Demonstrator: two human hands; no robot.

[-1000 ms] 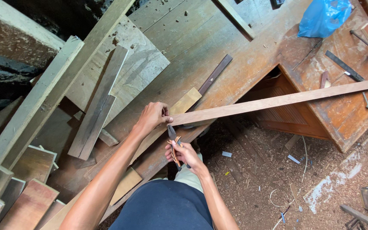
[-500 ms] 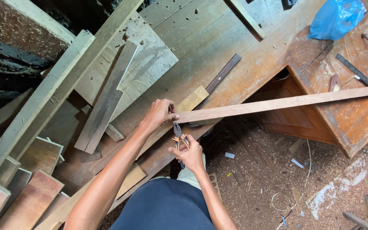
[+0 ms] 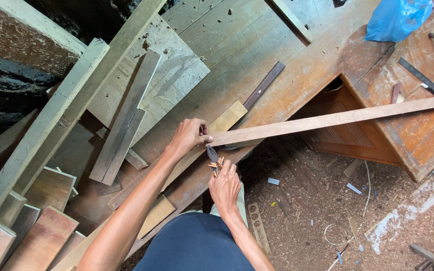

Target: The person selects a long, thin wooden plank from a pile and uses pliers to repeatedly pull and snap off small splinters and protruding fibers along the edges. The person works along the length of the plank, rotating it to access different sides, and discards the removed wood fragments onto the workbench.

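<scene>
While the left hand (image 3: 189, 134) grips the long wooden strip (image 3: 327, 120), the right hand's (image 3: 224, 185) grip closes on pliers (image 3: 213, 156).

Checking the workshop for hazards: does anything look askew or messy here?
Yes. The long wooden strip juts off the workbench, unsupported except by the left hand. Boards lie piled crisscross at left, and sawdust and scraps litter the floor.
</scene>
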